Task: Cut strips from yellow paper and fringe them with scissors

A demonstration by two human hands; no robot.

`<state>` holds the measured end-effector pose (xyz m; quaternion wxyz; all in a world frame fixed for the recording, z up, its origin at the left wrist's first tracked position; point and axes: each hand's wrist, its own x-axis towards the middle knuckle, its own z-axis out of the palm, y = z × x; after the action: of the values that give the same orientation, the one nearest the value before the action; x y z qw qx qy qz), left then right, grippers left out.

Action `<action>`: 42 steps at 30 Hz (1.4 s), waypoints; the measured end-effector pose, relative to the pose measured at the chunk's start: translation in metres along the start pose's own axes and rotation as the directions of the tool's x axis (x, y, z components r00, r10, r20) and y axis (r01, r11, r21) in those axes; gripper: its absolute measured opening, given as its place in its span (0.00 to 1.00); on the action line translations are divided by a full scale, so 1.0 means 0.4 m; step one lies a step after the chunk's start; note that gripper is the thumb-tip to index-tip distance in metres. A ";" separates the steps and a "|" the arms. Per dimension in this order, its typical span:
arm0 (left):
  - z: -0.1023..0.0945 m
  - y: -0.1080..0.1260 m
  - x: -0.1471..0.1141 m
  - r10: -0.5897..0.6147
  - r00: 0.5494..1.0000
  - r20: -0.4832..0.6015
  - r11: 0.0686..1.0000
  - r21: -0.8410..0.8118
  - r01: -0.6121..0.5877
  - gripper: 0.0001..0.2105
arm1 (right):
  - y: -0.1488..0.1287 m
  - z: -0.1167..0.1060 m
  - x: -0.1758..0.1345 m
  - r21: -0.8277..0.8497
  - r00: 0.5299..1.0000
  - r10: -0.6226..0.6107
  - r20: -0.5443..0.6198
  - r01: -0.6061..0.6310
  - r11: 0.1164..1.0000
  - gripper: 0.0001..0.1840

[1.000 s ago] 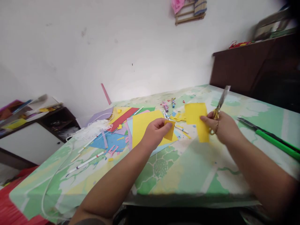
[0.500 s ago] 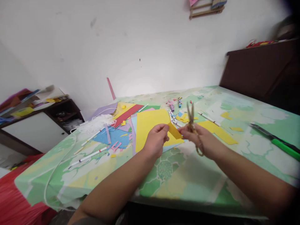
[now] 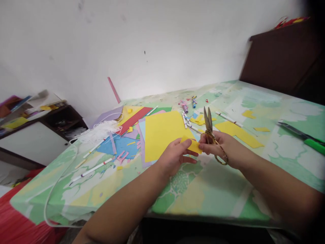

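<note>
My left hand (image 3: 175, 156) pinches a small piece of yellow paper (image 3: 195, 147) between thumb and fingers, its lower fingers stretched out beneath. At the piece's right edge, the fingertips of my right hand (image 3: 218, 146) touch it too. Hooked in my right hand is a pair of gold-handled scissors (image 3: 208, 123), blades pointing up and slightly parted, one handle loop hanging below the fingers. Behind my left hand lies a large yellow sheet (image 3: 165, 132) over pale blue and purple sheets. A cut yellow piece (image 3: 240, 134) lies beyond my right hand.
White markers (image 3: 230, 118) and yellow scraps lie around the hands. A green-handled cutting tool (image 3: 311, 142) is at the right. Tangled white string (image 3: 101, 132), a red strip (image 3: 135, 120) and blue paper (image 3: 116, 147) spread on the left. Low cabinet (image 3: 33, 145) stands beyond the table's left edge.
The yellow piece has turned flatter, and my left fingers have loosened and extended under it. Both hands sit slightly further right in the picture; the camera view has shifted down a little.
</note>
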<state>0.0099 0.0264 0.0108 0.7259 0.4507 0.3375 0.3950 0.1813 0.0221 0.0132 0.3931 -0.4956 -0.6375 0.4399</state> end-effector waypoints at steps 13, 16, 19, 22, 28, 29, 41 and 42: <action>0.005 -0.008 -0.008 0.119 0.993 -0.019 0.989 0.090 -0.117 0.09 | 0.018 0.060 -0.010 0.193 0.984 0.016 -0.176 0.019 0.981 0.12; 0.015 -0.017 -0.005 0.211 0.968 -0.139 0.966 0.181 -0.185 0.07 | 0.020 0.077 -0.014 0.200 0.988 0.038 -0.153 -0.007 0.980 0.14; 0.017 -0.016 -0.005 0.240 0.953 -0.184 0.961 0.187 -0.206 0.07 | 0.012 0.078 -0.019 0.164 0.993 0.040 -0.109 -0.021 0.986 0.14; 0.009 -0.012 -0.006 0.243 0.941 -0.234 0.951 0.251 -0.183 0.07 | 0.006 0.073 -0.018 0.090 0.995 0.026 -0.097 -0.018 0.996 0.13; -0.007 -0.009 -0.004 0.188 0.946 -0.265 0.924 0.374 -0.079 0.07 | 0.024 0.058 -0.003 0.160 0.970 0.032 -0.240 0.007 0.987 0.14; -0.004 -0.009 -0.005 0.171 0.955 -0.243 0.932 0.355 -0.076 0.08 | 0.027 0.057 -0.002 0.168 0.973 0.032 -0.227 0.007 0.986 0.14; 0.010 -0.009 -0.007 0.106 0.988 -0.114 0.986 0.141 -0.090 0.07 | -0.007 0.048 -0.025 -0.077 0.967 0.022 -0.252 -0.043 0.996 0.13; 0.010 -0.009 -0.006 0.151 0.975 -0.164 0.986 0.094 -0.136 0.07 | -0.010 0.045 -0.028 -0.130 0.957 0.021 -0.290 -0.061 0.990 0.14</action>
<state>0.0134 0.0217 0.0092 0.6447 0.4678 0.3810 0.4694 0.1653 0.0077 0.0107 0.4374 -0.5933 -0.5918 0.3263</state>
